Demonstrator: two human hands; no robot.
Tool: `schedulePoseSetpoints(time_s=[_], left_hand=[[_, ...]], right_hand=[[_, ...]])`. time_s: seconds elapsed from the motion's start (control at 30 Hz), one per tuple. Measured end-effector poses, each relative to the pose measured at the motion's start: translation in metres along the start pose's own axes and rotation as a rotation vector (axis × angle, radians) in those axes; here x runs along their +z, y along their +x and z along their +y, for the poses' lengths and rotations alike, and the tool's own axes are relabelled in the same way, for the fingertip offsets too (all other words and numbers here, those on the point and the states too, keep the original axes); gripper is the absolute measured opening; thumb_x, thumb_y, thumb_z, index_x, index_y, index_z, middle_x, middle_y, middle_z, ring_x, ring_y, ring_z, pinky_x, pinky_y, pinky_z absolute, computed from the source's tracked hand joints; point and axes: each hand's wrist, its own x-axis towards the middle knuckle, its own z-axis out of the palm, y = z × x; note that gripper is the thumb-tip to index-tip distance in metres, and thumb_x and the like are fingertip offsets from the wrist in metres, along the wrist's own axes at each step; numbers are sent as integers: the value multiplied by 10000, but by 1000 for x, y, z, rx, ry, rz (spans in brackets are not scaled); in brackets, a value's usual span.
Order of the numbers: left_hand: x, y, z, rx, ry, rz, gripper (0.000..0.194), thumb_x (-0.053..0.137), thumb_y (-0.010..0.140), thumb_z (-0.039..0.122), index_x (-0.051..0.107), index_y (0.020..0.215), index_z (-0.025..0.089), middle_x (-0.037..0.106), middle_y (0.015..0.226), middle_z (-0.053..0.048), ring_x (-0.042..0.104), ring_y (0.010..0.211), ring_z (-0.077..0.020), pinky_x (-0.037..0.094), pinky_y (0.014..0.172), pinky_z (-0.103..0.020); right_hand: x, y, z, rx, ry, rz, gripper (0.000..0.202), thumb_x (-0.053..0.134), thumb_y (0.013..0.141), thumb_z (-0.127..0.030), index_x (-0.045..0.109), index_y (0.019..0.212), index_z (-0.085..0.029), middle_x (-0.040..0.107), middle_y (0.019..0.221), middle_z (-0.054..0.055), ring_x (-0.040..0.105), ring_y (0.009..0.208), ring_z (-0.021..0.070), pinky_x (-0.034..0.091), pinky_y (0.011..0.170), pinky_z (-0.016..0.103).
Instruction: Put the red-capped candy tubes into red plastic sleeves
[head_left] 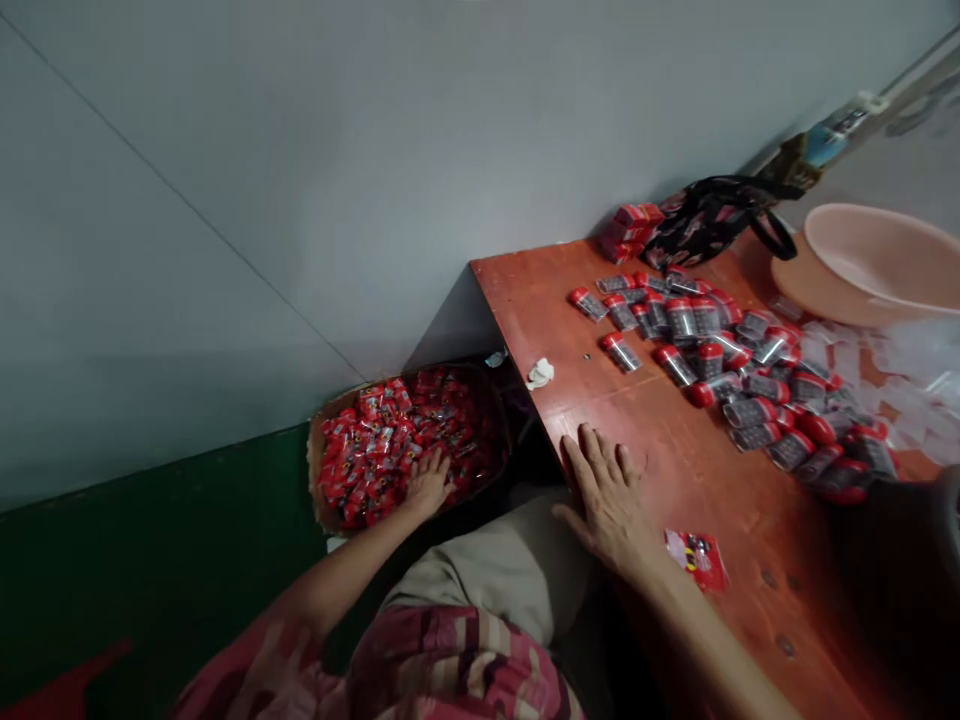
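Observation:
Low beside the table stands a box (316, 470) full of small red wrapped packets (375, 430). My left hand (429, 484) is over the near side of these packets, fingers apart, with nothing visibly gripped. On the orange-red tabletop (555, 290), near its left edge, my right hand (606, 495) lies flat with fingers spread. Just right of my right wrist lies one red packet (697, 560). Farther right is a pile of clear, red-capped containers with dark contents (705, 320). A crumpled white scrap (540, 374) rests near the table edge.
Red boxes (630, 230) and a black patterned bag (705, 220) stand against the wall. Pale pink basins (885, 260) and translucent plastic pieces (930, 400) are on the right. A dark round object (900, 560) sits at the lower right. The floor (150, 560) is green.

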Motion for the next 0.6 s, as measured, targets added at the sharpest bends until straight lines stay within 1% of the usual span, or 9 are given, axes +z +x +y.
schedulePoseSetpoints(time_s=[0.07,0.13,0.2,0.27,0.33,0.4,0.47,0.6], left_hand=[[11,15,5,44,51,-49,462,574,683,175,549,1143,147,325,1367,-154,112,1291,-331,-11,1003,-522],[22,30,15,97,74,-102,421,549,696,141,578,1113,191,343,1366,-112,113,1294,-314,-24,1006,-514],[32,45,25,139,73,-147,382,561,697,159,607,1069,236,378,1353,-64,144,1287,-310,34,1012,-504],[41,60,33,161,48,-174,335,586,692,202,633,1019,258,419,1327,-37,184,1272,-315,108,1005,-500],[47,74,36,174,17,-185,297,594,689,236,651,979,263,445,1305,-31,201,1264,-316,119,999,-513],[51,88,32,187,-4,-183,291,610,670,249,662,956,250,452,1298,-45,177,1271,-324,71,1003,-527],[51,100,23,194,-6,-176,277,625,651,259,676,922,233,475,1275,-64,158,1275,-335,36,1004,-529],[42,118,-5,189,84,-162,185,621,659,286,692,816,218,556,1170,-83,169,1271,-333,57,999,-538]], right_hand=[[-2,1,-3,22,-5,-23,695,494,775,-309,158,1366,-165,113,1441,116,131,1301,302,157,1014,539],[-5,3,-5,39,5,-48,665,467,782,-260,163,1366,-166,114,1442,108,136,1301,297,153,1020,535],[-6,3,-5,47,18,-66,646,446,787,-241,168,1366,-166,118,1441,107,143,1300,297,154,1020,539],[-7,4,-5,58,29,-73,634,432,791,-234,170,1366,-173,118,1441,104,149,1297,303,157,1016,549],[-6,3,-5,67,31,-82,630,425,794,-231,166,1366,-180,112,1443,101,154,1295,308,158,1014,555],[-6,3,-5,75,26,-98,632,424,796,-230,159,1368,-182,106,1444,103,159,1294,309,158,1016,553],[-6,2,-5,78,20,-112,636,426,796,-230,152,1369,-187,104,1444,104,166,1292,310,162,1016,550],[-6,2,-4,75,14,-122,649,430,793,-238,140,1372,-196,113,1443,105,180,1287,318,170,1012,553]])
